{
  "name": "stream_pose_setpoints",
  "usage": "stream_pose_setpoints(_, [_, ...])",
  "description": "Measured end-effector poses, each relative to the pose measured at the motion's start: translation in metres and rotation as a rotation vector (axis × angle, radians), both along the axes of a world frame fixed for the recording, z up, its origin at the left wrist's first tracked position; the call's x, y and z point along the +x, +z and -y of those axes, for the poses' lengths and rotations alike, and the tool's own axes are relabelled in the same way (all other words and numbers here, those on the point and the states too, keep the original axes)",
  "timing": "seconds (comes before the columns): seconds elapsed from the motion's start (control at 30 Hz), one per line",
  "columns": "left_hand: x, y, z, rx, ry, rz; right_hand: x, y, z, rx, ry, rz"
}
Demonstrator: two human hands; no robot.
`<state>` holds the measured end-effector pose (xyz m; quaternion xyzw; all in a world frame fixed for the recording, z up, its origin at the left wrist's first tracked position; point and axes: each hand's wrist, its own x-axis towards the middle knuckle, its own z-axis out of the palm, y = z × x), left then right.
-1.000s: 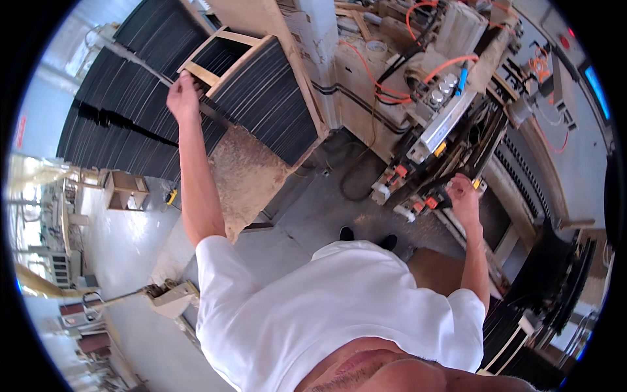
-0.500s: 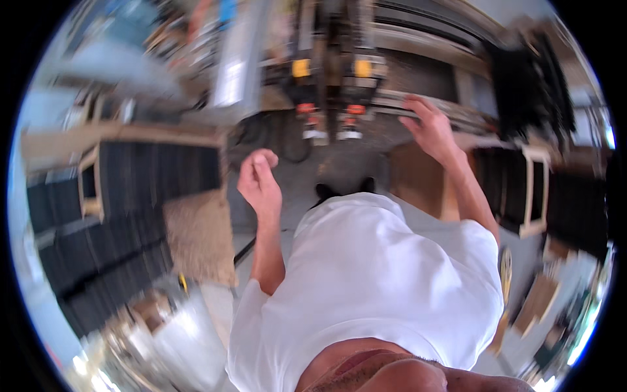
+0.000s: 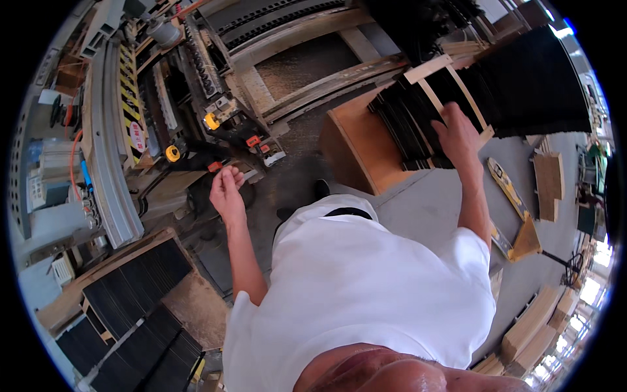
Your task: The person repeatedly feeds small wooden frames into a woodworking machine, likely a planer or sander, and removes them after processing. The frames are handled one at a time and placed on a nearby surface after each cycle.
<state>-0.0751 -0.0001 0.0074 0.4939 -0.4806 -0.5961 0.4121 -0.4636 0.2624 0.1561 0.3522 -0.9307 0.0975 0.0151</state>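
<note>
My right hand (image 3: 459,134) lies flat, fingers together and stretched forward, its fingertips (image 3: 446,112) resting on the top of a stack of thin black sheets (image 3: 410,124). I cannot tell whether the fingers curl over an edge or only press down; nothing is pinched that I can see. A pale wooden frame (image 3: 450,81) lies across the same stack, its long slats running away from me and up to the right, and my fingers sit just beside its near slat. The stack itself rests on an orange-brown wooden block (image 3: 356,147), and its long edges run along the same slant as the frame.

My left hand (image 3: 226,189) hangs in the air with fingers loosely curled, holding nothing. It is well apart from the stack, close to the machine (image 3: 222,124) with its yellow knobs (image 3: 211,121) and small red parts. So the right hand is the nearer one by far: the sheets lie directly under it and extend ahead, up and to the right, toward a larger dark pile (image 3: 535,78). More black sheets (image 3: 130,287) lie low on my left, on a pallet.
</note>
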Motion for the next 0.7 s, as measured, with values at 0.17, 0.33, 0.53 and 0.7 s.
stream_pose_setpoints(0.17, [-0.003,0.005,0.05,0.023,0.088,-0.07,-0.002,-0.014,-0.019,-0.214,-0.024,-0.008])
stream_pose_setpoints(0.33, [-0.006,0.008,0.135,0.005,0.116,-0.113,0.005,0.01,0.0,-0.317,-0.068,0.028])
stream_pose_setpoints(0.53, [-0.033,-0.006,0.274,0.15,0.103,-0.341,0.047,0.049,0.052,-0.432,-0.021,0.04])
stream_pose_setpoints(0.7, [-0.063,-0.03,0.406,0.308,0.132,-0.427,0.084,0.053,0.094,-0.592,0.103,0.145])
